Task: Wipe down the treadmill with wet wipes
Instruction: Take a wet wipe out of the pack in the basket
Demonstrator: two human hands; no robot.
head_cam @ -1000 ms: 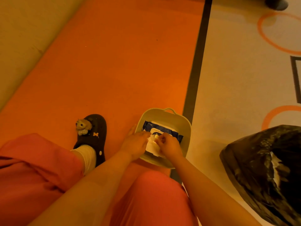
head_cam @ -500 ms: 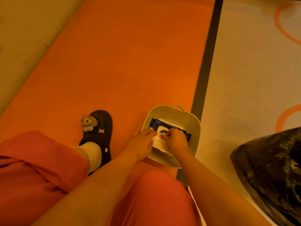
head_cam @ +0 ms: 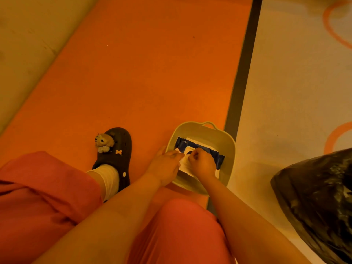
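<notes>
A blue and white pack of wet wipes (head_cam: 198,149) lies in a pale plastic basin (head_cam: 213,133) on the orange floor. My left hand (head_cam: 165,165) lies over the pack's left end, fingers straight, holding it down. My right hand (head_cam: 202,162) has its fingers curled and pinches at the white flap in the middle of the pack. The near half of the pack is hidden under both hands. No treadmill is in view.
My left foot in a dark clog (head_cam: 114,155) with a plush charm stands left of the basin. A black plastic bag (head_cam: 320,202) sits at the right. A dark stripe (head_cam: 242,77) divides the orange floor from a pale patterned mat (head_cam: 297,82).
The view has shifted slightly, so the basin sits further right in the picture. Both hands stay on the pack, the right fingers working at its flap.
</notes>
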